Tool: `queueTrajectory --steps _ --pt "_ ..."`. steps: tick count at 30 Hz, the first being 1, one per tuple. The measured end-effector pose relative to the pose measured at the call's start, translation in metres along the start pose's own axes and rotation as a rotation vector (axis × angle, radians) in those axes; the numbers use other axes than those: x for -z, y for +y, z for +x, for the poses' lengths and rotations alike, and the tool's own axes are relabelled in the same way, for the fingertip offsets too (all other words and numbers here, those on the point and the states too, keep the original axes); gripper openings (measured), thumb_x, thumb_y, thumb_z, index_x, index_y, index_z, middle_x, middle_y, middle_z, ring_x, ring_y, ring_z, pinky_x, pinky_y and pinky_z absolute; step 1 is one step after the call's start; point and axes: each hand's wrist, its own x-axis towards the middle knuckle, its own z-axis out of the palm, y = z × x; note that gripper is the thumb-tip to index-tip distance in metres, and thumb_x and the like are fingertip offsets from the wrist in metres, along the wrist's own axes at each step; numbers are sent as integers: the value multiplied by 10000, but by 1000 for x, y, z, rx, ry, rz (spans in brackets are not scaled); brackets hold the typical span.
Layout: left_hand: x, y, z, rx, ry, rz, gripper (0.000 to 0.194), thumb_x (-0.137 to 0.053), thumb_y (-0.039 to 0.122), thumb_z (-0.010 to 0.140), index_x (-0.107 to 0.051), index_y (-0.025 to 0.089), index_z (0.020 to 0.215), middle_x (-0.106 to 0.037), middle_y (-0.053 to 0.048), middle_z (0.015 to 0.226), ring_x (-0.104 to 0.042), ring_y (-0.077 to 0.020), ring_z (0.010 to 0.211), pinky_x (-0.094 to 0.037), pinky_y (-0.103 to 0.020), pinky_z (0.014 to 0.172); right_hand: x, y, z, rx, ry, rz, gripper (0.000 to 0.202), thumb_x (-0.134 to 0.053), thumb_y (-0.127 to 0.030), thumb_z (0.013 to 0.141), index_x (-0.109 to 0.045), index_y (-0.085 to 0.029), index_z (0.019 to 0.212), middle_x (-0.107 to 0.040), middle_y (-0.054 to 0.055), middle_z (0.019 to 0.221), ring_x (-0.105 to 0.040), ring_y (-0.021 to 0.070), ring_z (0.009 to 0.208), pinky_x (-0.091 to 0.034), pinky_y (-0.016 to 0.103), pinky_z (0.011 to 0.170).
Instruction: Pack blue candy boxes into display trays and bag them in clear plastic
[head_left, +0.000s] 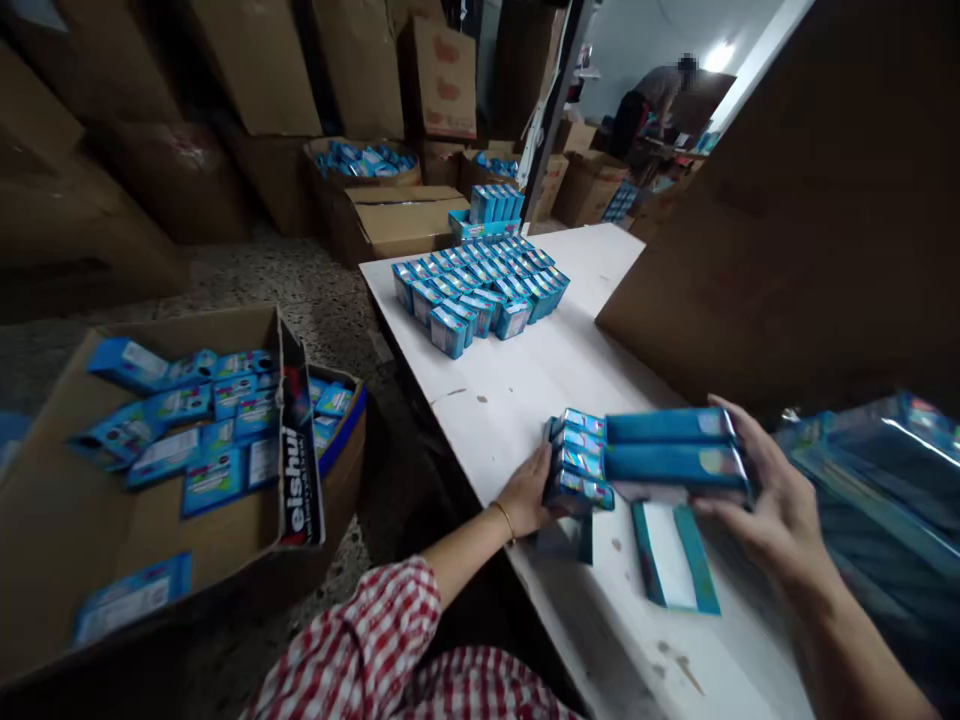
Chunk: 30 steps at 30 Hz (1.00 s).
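Row of small blue boxes [581,455] sits in the left hand [529,495], whose fingers curl around its near side. The right hand [776,505] grips the outer end of two long blue boxes [671,445], which reach across to the row; whether they touch it, I cannot tell. Just below them, between the hands, an open blue holder [675,556] with a white inside lies on the white surface [525,390]. Beyond the left hand, many small boxes [480,285] stand in packed rows, with a blue tray [480,230] behind. Well left of that hand, a cardboard carton [232,545] contains loose blue boxes [214,480]. Right of the right hand is a blurred blue stack [877,470].
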Motion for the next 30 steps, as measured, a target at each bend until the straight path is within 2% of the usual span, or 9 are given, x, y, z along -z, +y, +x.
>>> queueTrajectory --steps 1,3,6,9,14,18,23,27,30 --pt "1 2 -6 16 -14 20 1047 -709 433 608 -172 50 1421 -205 -235 1469 -209 -345 1361 -241 -496 1109 8 -12 -28 11 -6 3 796 -600 -607 689 -369 -242 1358 -508 80 1230 -513 291 1089 -412 386 910" --pt "2 4 -22 42 -13 72 946 -664 414 658 -227 16 1396 -199 -259 1461 -206 -349 1361 -225 -504 1110 6 -28 -72 23 -16 -1 821 -625 -589 677 -354 -233 1365 -505 100 1230 -510 302 1090 -420 414 910" --pt "0 4 -48 65 40 86 714 -583 355 730 -361 72 1346 -364 -203 1409 -336 -307 1316 -274 -478 1097 -26 -35 -111 -12 11 -42 858 -642 -569 664 -323 -213 1376 -493 130 1196 -501 314 1069 -439 456 883" --pt "-3 5 -64 63 50 53 553 -535 292 757 -482 83 1266 -478 -175 1333 -439 -281 1251 -329 -443 1077 -66 -31 -128 -49 64 -104 863 -616 -559 690 -269 -211 1400 -459 142 1185 -480 311 1067 -437 469 883" --pt "-7 9 -70 74 114 -14 479 -518 208 741 -559 121 1210 -537 -121 1287 -496 -260 1203 -369 -433 1063 -103 -29 -139 22 -66 -281 827 -536 -514 773 -158 -209 1442 -440 160 1203 -433 328 1103 -394 500 927" --pt "-10 9 -73 42 145 17 462 -488 177 751 -569 158 1206 -538 -83 1291 -503 -236 1199 -385 -421 1059 -108 -33 -130 115 -173 -379 773 -505 -488 801 -187 -197 1444 -464 160 1186 -444 322 1074 -407 494 911" --pt "-13 8 -78 16 160 61 467 -453 150 771 -552 137 1227 -518 -115 1302 -514 -245 1187 -409 -439 1033 -105 -34 -108 162 -317 -400 805 -541 -519 773 -220 -198 1437 -475 159 1211 -461 323 1099 -435 485 900" --pt "-13 9 -82 25 149 71 439 -461 188 794 -562 174 1221 -526 -103 1298 -524 -248 1174 -426 -449 1010 -116 -24 -105 167 -298 -388 821 -500 -514 803 -105 -215 1458 -336 148 1412 -300 344 1308 -367 541 983" --pt "-8 13 -81 23 141 -2 467 -451 241 819 -509 167 1277 -517 -111 1310 -504 -244 1196 -408 -437 1027 -124 -17 -104 134 -307 -413 839 -492 -521 806 -61 -223 1463 -254 133 1475 -198 356 1357 -313 591 1006"
